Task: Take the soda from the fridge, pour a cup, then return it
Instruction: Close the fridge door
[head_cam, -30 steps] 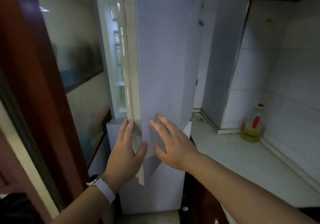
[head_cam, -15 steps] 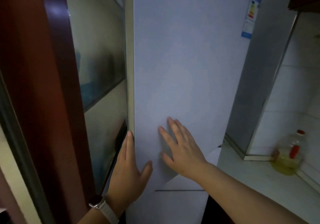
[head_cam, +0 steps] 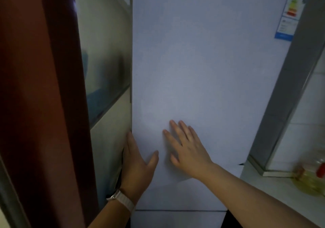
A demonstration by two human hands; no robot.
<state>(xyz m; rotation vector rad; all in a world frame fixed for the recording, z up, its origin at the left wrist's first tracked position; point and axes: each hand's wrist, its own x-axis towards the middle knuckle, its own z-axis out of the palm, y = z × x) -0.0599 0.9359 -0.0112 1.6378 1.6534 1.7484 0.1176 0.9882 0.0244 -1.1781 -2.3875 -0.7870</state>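
Pale fridge door [head_cam: 202,69] filling the centre, shut flush against the cabinet, a thin seam below it marking the lower door [head_cam: 177,219]. No soda in view with the door shut. Left of the fridge door, a dark red-brown frame [head_cam: 44,87] and a glass panel [head_cam: 103,51] running top to bottom. Right of the fridge door, a grey column [head_cam: 288,90] and white tiled wall [head_cam: 309,122] above a pale surface [head_cam: 260,183]. Right hand [head_cam: 186,148] pressed flat on the lower part of the fridge door, fingers [head_cam: 175,129] spread wide and straight, gripping nothing. Left hand [head_cam: 137,164] at the fridge door's left edge, thumb lying on the door face, fingers [head_cam: 130,143] extended along the edge beside the glass panel, curled round nothing visible. On the surface to the right of the fridge door, well apart from both hands, a blurred bottle of yellow oil [head_cam: 311,178] with red on its top. Energy label [head_cam: 293,11], blue-bordered, at the fridge door's upper right corner. White watch band [head_cam: 123,201] on the left wrist, below the fridge door's left edge.
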